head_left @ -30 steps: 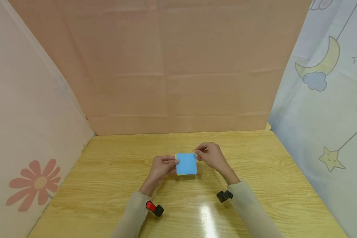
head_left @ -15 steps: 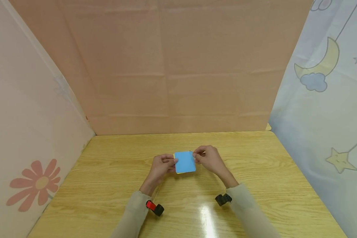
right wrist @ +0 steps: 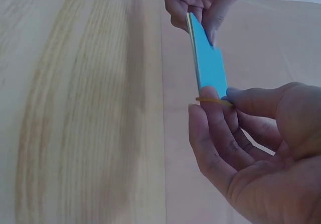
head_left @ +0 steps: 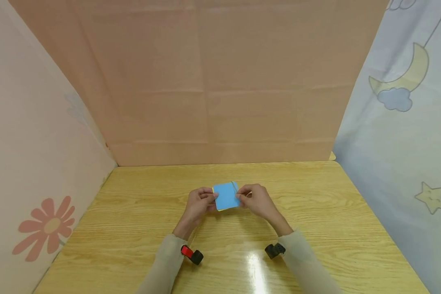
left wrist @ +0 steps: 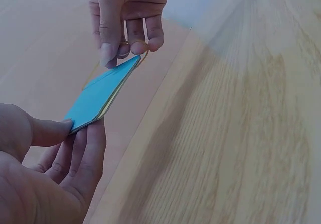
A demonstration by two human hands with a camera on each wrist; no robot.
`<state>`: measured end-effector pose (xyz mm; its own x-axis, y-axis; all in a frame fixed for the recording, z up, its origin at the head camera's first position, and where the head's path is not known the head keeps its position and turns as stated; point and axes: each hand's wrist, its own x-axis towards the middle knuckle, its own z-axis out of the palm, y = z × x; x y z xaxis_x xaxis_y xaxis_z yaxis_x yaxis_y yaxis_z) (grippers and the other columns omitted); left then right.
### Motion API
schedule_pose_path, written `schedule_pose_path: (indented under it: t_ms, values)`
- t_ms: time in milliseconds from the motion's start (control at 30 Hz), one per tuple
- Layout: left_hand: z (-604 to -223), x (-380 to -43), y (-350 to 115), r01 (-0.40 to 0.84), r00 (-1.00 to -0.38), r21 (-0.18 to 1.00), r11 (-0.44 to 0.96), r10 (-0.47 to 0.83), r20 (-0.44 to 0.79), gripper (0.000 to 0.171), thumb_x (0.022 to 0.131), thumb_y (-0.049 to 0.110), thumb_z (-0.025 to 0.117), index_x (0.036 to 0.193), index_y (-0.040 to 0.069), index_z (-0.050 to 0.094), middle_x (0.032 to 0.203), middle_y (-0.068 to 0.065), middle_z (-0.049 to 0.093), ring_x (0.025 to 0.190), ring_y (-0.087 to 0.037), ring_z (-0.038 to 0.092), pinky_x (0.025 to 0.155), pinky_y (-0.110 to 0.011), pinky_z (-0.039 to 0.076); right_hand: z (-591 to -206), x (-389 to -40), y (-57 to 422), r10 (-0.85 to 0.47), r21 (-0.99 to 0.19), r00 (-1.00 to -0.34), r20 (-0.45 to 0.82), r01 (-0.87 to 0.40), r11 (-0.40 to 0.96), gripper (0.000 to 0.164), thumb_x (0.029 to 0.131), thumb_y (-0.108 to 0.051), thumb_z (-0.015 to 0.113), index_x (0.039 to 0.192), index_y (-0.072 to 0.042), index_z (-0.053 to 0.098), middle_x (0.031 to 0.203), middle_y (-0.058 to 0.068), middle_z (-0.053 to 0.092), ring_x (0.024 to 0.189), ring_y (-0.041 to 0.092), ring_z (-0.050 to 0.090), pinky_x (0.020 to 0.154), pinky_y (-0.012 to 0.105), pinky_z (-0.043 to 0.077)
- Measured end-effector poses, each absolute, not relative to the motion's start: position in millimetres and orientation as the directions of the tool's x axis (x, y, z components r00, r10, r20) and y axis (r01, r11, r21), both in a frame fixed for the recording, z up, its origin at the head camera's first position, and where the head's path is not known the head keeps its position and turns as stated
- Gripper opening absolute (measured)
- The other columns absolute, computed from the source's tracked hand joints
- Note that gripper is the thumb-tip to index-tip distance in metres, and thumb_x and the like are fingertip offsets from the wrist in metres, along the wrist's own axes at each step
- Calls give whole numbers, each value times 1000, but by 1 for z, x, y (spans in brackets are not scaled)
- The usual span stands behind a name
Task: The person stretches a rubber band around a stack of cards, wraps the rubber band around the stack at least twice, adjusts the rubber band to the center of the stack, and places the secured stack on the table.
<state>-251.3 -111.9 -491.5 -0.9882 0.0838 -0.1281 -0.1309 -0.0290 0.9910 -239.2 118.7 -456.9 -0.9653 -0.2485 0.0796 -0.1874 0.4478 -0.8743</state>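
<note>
A small square stack of paper, blue on top with yellow at its edge, is held above the table. My left hand pinches its left side, thumb on the blue face and fingers beneath. At the opposite side, my right hand pinches a thin yellowish rubber band. In the head view the band crosses the blue face near the upper right corner. The left wrist view shows the stack tilted, with the band looped past its far end. How the band runs underneath is hidden.
The wood-grain table spreads around both hands. A plain tan sheet stands along its back edge. Printed cloths flank it, with a flower on the left and a moon on the right. Each wrist carries a small black camera.
The stack has moved slightly up and left and tilted. My right hand has come lower against its right edge, and the band now lies across the blue corner instead of beyond it.
</note>
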Motion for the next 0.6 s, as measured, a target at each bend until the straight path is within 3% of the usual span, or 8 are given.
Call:
schedule_pose_path:
  t_ms: [233, 600]
  values:
    - [-491, -255, -112, -125, -991, 991, -49, 62, -122, 14, 99, 5, 71, 108, -4, 64, 84, -6, 72, 72, -16, 71, 68, -31, 65, -460, -236, 117, -254, -877, -964, 79, -188, 443, 12, 102, -11, 69, 103, -2, 77, 93, 14, 75, 79, 37, 75, 72, 48, 66]
    - [-489, -257, -116, -117, -993, 991, -69, 19, -116, 9, 100, 3, 70, 104, -4, 65, 81, -4, 71, 72, -15, 70, 64, -27, 63, -464, -232, 116, -266, -869, -962, 57, -179, 461, 15, 103, -11, 67, 104, 1, 75, 99, 24, 73, 79, 36, 75, 68, 40, 66]
